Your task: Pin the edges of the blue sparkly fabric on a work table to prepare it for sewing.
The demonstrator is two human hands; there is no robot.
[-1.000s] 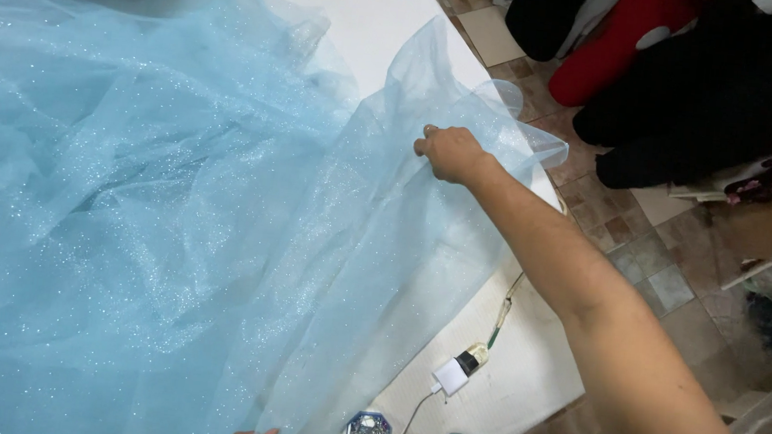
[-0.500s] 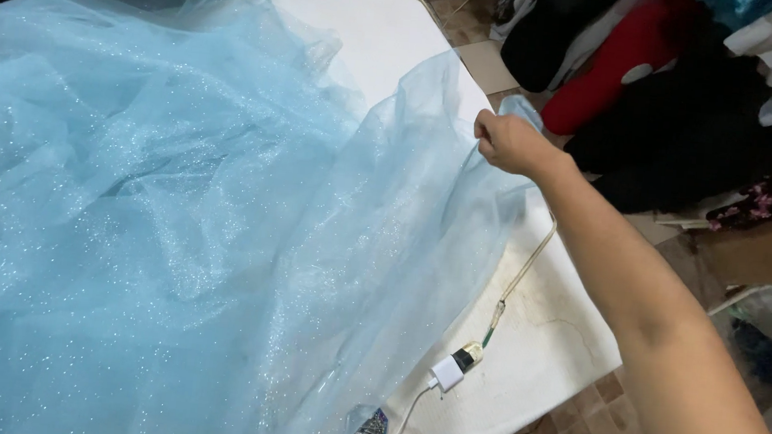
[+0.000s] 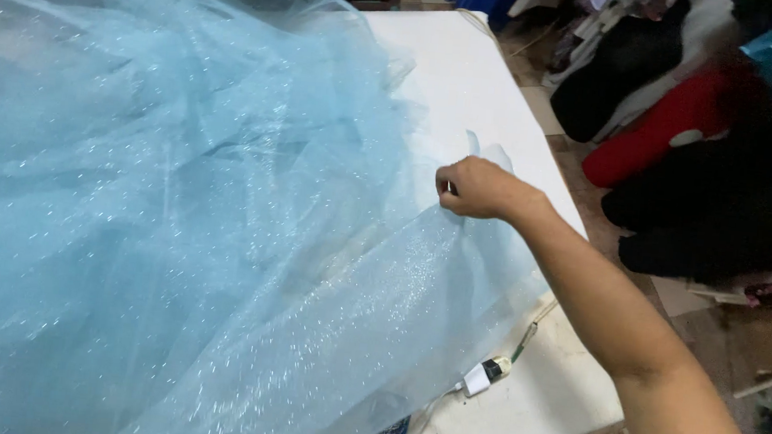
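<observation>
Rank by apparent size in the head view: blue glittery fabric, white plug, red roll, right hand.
1. blue glittery fabric
2. red roll, though it lies farther off
3. right hand
4. white plug

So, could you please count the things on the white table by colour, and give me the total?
Light blue: 1, the sheer glittery fabric, whose edge the right hand is shut on
White: 1, the small plug-like block on a cord
Green: 1, the thin tool beside it
Dark blue: 1, a small round thing under the fabric, blurred
Total: 4
</observation>
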